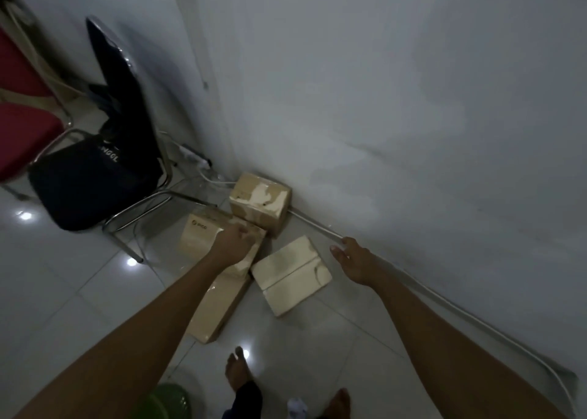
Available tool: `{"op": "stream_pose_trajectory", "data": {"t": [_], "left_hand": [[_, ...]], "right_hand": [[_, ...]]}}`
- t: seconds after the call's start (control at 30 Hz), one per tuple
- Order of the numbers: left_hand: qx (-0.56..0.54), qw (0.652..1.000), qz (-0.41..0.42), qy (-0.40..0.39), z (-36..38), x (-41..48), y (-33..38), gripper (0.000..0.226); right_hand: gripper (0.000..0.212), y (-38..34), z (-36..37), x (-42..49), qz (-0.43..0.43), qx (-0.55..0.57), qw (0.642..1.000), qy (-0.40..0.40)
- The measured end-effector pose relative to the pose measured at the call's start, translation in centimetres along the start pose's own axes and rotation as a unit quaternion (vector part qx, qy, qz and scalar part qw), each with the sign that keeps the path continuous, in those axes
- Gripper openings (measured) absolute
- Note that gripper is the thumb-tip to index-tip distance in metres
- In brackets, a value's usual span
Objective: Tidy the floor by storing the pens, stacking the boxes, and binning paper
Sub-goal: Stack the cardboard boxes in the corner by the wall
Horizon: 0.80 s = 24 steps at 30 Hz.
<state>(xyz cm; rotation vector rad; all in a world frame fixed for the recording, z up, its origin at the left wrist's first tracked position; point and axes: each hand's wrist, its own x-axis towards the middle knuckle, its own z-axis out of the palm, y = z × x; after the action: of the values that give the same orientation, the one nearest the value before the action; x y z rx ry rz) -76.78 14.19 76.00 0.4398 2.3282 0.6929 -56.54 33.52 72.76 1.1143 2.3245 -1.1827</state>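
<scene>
Box stack by the wall, a slip waiting to happen.
Left grip curls over the logo box, perched on the long box on the floor; right grip hangs spread, empty. Lifted one-handed, it could tilt and drop.

Bare left grip, right grip, forearms; bare feet; dark trouser leg.
</scene>
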Motion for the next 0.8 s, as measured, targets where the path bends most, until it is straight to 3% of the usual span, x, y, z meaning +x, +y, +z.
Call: {"op": "stream_pose_trajectory", "data": {"t": [0.03, 0.13, 0.2, 0.33, 0.53, 0.8], "left_hand": [[0.0, 1.0, -0.017, 0.002, -1.2, 0.4, -1.2, 0.034], [-0.009, 0.999, -0.034, 0.005, -4.0, 1.7, -4.0, 0.036], [-0.017, 0.999, -0.037, 0.008, -5.5, 2.4, -5.3, 0.037], [-0.023, 0.999, -0.037, 0.008, -7.7, 4.2, -7.4, 0.039], [-0.035, 0.998, -0.049, -0.003, -9.2, 7.2, -9.3, 0.038], [-0.027, 0.996, -0.085, 0.011, -9.0, 13.9, -10.9, 0.04]], "right_hand": [[0.073, -1.2, 0.6, 0.2, -0.003, 0.004, 1.0, -0.002], [0.127, -2.5, 2.9, 2.1, -0.005, 0.021, 1.0, -0.002], [0.136, -3.1, 4.2, 3.2, 0.004, 0.019, 1.0, -0.01], [0.086, -6.8, 5.8, 3.6, 0.01, -0.006, 1.0, -0.019], [0.066, -8.7, 8.2, 6.9, 0.025, -0.008, 0.999, -0.048], [0.064, -8.1, 10.8, 14.9, 0.045, 0.015, 0.997, -0.068]]}}
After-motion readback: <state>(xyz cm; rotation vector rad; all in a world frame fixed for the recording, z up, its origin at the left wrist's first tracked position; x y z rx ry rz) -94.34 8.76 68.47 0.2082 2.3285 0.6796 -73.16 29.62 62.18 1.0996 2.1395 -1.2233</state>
